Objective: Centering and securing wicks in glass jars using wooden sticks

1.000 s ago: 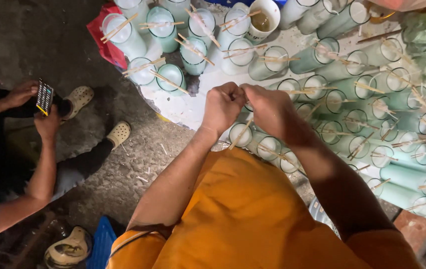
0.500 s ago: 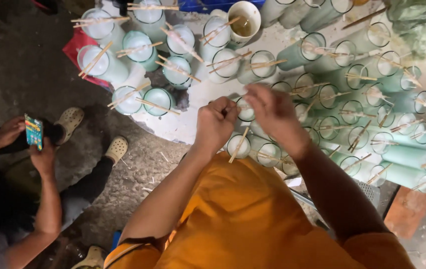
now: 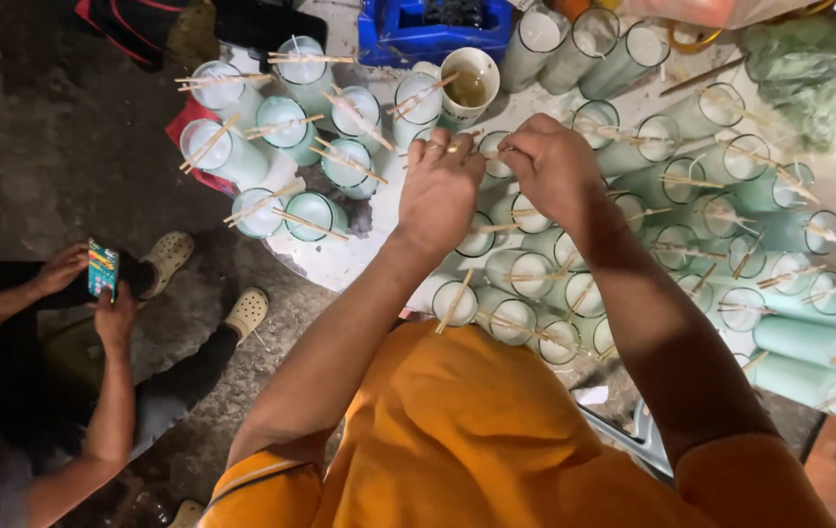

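Many pale green glass jars (image 3: 790, 337) filled with white wax stand packed on a white table (image 3: 339, 262), most with thin wooden sticks (image 3: 310, 223) laid across their rims. My left hand (image 3: 437, 191) and my right hand (image 3: 550, 166) meet over one jar (image 3: 491, 166) in the middle of the cluster. The left fingers pinch a wooden stick (image 3: 449, 149) at that jar's rim. The right fingers are curled tight at the same spot; what they hold is hidden. My orange shirt (image 3: 457, 430) fills the bottom.
A cup of brownish liquid (image 3: 470, 88) stands just beyond my hands, with a blue crate (image 3: 432, 34) behind it. A green plastic bag (image 3: 814, 78) lies at the top right. At the left a seated person holds a phone (image 3: 102, 269) over the concrete floor (image 3: 56, 147).
Both my hands have moved farther across the jars toward the cup and stayed close together. The seated person still holds the phone.
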